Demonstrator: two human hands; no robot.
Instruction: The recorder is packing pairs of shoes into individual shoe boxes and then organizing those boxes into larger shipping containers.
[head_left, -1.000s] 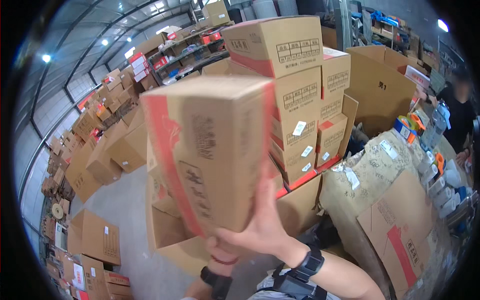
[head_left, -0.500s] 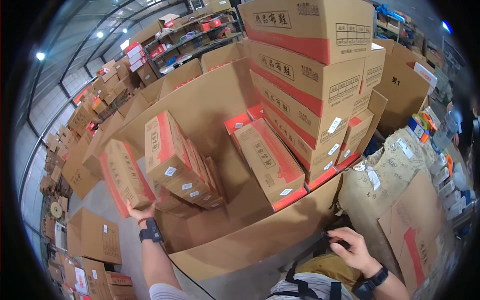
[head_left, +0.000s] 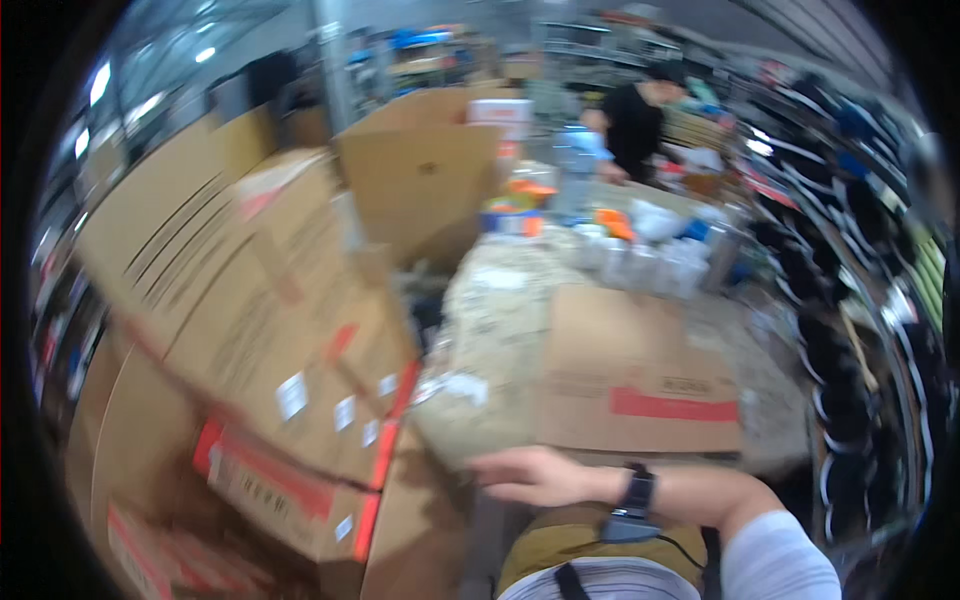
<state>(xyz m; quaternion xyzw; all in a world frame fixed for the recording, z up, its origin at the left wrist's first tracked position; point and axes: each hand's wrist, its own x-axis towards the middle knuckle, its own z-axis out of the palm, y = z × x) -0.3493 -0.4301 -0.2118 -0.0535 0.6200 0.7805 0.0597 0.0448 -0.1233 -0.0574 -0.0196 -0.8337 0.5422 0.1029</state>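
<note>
A flattened brown cardboard carton with a red band [head_left: 600, 350] lies on a worktable with a pale, marked covering [head_left: 490, 325]. The right hand [head_left: 525, 477], a black device [head_left: 637, 490] strapped at its wrist, is held just before the carton's near edge, palm down, fingers extended and loosely together, with nothing seen in its grasp; contact with the carton cannot be determined. The left hand is out of view; its state cannot be told.

To the left stands a large open brown carton [head_left: 425, 490], its near wall just beside the right fingertips. It holds stacked brown boxes with red edging and white labels [head_left: 240, 330]. Toward the table's far end are a clear plastic bottle with a blue top [head_left: 573, 190] and a cluster of whitish cylinders [head_left: 640, 265]. Beyond them stands a person in black clothing [head_left: 632, 130]. Dark items with white edges [head_left: 850, 400] line the right side; motion blur obscures their detail.
</note>
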